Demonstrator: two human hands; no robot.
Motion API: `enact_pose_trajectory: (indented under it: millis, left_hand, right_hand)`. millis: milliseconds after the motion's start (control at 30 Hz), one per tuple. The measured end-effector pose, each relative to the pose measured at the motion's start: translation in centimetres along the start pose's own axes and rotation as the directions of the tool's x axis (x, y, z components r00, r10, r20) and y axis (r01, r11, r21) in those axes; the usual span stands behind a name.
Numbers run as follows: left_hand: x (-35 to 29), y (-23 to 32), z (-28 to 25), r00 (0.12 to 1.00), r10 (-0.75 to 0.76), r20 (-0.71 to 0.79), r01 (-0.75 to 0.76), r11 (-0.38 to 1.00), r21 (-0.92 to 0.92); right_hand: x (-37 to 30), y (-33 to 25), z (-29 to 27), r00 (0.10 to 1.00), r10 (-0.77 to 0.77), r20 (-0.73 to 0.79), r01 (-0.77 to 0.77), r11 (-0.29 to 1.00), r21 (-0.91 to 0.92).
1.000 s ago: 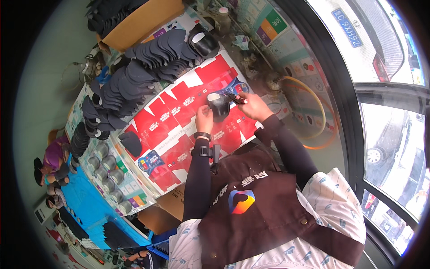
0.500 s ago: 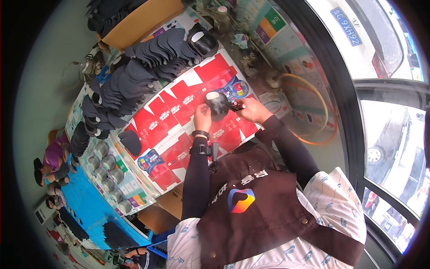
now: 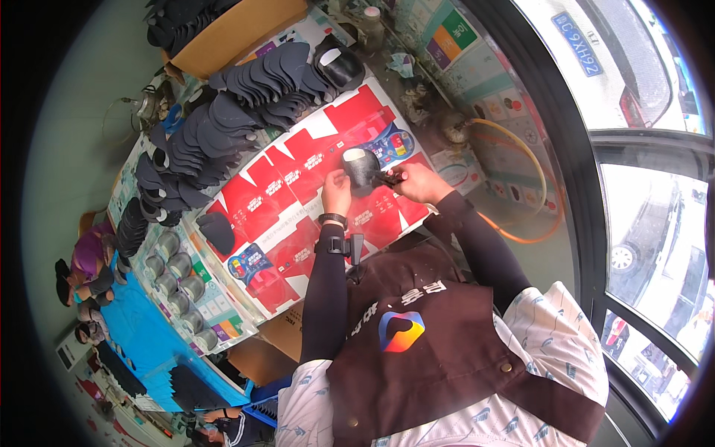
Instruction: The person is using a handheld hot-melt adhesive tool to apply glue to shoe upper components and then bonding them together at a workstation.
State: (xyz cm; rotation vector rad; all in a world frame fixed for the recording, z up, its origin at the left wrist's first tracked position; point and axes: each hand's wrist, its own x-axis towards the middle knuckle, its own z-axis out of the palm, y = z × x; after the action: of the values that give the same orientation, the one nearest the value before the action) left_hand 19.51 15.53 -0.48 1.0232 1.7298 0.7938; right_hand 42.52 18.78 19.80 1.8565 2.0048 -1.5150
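Observation:
My left hand [image 3: 337, 193] pinches the near left edge of a black curved piece [image 3: 363, 177] with a whitish, rounded patch at its top. The piece is held over a red and white printed sheet [image 3: 287, 216] on the table. At its right side, my right hand [image 3: 421, 185] is closed around a small dark tool [image 3: 389, 178], its kind not clear. Fingers hide part of this tool, and I cannot tell whether it touches the piece. A loose dark flat piece [image 3: 217, 233] lies at the sheet's left edge.
Overlapping dark flat pieces [image 3: 216, 138] line the table's far left side. Another black piece with a pale patch [image 3: 339, 67] stands at their end. Several grey cup-like pieces [image 3: 179, 264] sit at left. A cardboard box [image 3: 238, 37] stands behind; an orange hose [image 3: 547, 201] hangs at right.
Whitish haze over the black piece has thinned, and its surface shows more plainly. The piece has shifted slightly up and tilted; both hands stay nearly in place.

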Motion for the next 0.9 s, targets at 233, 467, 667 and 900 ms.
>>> enact_pose_trajectory:
  millis: [233,467,667,900]
  left_hand:
    - [0.0,0.2,0.1,1.000,0.007,0.010,-0.007,0.999,-0.034]
    - [0.0,0.4,0.5,0.999,-0.025,0.033,0.027,0.998,-0.061]
    - [-0.1,0.6,0.4,1.000,0.024,0.012,-0.023,0.998,-0.055]
    - [-1.2,3.9,0.3,0.998,0.061,-0.011,-0.060,0.996,0.069]
  right_hand:
    - [0.5,2.3,1.7,0.991,-0.009,-0.131,0.024,0.993,0.114]
    - [-0.5,0.9,1.3,0.997,0.050,0.053,-0.053,0.997,0.047]
    - [1.0,3.9,1.8,0.987,0.021,-0.158,-0.018,1.000,0.017]
    - [0.4,2.7,0.6,0.965,-0.019,-0.261,0.014,1.000,-0.021]
